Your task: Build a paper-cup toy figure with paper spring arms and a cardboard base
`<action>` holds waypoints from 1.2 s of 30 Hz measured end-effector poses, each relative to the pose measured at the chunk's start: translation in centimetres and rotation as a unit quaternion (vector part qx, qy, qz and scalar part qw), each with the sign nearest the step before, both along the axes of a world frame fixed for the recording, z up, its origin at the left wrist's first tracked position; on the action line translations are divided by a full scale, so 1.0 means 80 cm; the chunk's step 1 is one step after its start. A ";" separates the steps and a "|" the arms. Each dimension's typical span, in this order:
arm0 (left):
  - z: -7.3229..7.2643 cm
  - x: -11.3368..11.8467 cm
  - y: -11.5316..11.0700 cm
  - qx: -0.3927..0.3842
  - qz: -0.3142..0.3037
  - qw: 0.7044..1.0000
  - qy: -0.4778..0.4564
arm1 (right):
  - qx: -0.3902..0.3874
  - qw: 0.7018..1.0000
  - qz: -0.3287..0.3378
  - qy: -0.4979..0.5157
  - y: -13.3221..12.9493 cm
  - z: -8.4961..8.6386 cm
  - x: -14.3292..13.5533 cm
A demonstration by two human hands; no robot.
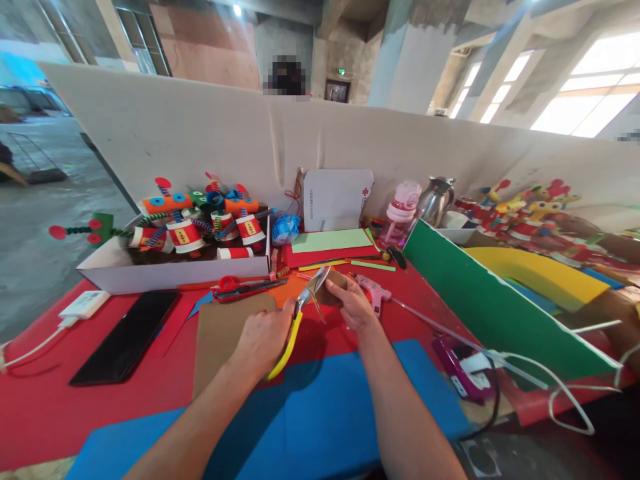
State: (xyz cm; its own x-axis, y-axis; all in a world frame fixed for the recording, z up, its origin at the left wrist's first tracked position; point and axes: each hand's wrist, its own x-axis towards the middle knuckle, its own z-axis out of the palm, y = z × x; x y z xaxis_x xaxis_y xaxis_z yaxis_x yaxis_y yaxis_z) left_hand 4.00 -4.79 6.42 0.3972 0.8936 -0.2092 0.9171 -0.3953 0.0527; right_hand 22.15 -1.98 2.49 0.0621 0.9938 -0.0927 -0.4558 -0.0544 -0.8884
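1. At the desk's (35,413) far left corner we have a box (175,275) with cup figures (185,237) in it.
2. Before it, toward the left edge, lie our charger (84,305) and, right of that, a phone (125,339).
3. By our far edge stand a carton (333,200) and, rightward, a bottle (400,210).
4. Our second box (493,313) lines the right edge; left of it, a glue gun (373,292), then scissors (297,325).
5. Along our near edge lies a board (320,423).

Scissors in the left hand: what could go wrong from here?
The scissors have their blades close to the right hand holding the small brown piece, so a slip might nick it. The pink glue gun lies just beyond the right hand, which could knock it.
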 end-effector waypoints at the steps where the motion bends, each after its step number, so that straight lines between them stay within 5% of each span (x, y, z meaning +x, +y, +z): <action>1: 0.001 0.000 0.000 -0.004 -0.003 1.000 -0.001 | -0.004 1.000 0.000 -0.004 0.000 0.000 0.001; 10: -0.006 0.001 0.002 0.009 0.004 1.000 -0.008 | 0.010 0.992 -0.106 0.068 0.007 -0.008 -0.014; 18: -0.013 -0.002 0.005 0.076 -0.017 0.996 -0.030 | 0.031 0.998 -0.056 -0.009 0.002 -0.001 -0.011; 36: -0.011 0.002 0.001 0.013 0.002 1.000 -0.020 | 0.010 0.999 -0.032 0.009 0.003 -0.004 -0.010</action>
